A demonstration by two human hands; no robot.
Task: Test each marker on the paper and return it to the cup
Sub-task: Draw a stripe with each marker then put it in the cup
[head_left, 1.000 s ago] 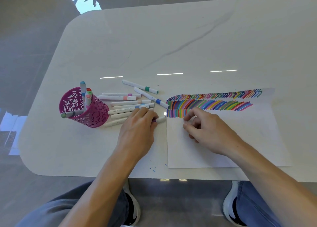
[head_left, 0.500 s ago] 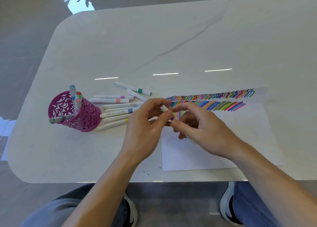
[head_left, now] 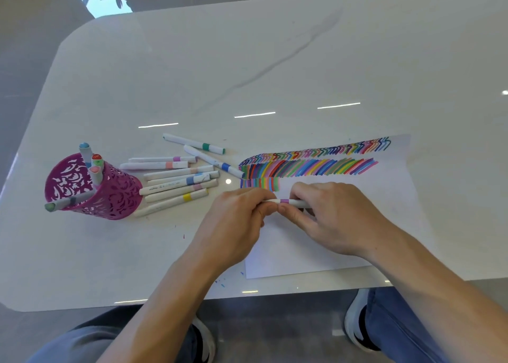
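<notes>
A white marker with a purple band (head_left: 284, 201) lies level between both hands, over the left edge of the paper (head_left: 324, 241). My left hand (head_left: 233, 225) pinches its left part and my right hand (head_left: 330, 214) grips its right part, fingertips meeting at the band. The paper carries rows of coloured strokes (head_left: 308, 166) along its top. A magenta cut-out cup (head_left: 110, 195) stands at the left with several markers in it. Several loose white markers (head_left: 176, 181) lie between the cup and the paper.
The white marble-look table (head_left: 247, 60) is bare behind the markers and paper. Its front edge (head_left: 165, 299) runs just below my forearms, with small ink specks near it. My knees and shoes show under the edge.
My left hand picked the purple-banded marker out of the pile and carried it right over the paper. My right hand came up to take hold of its other end.
</notes>
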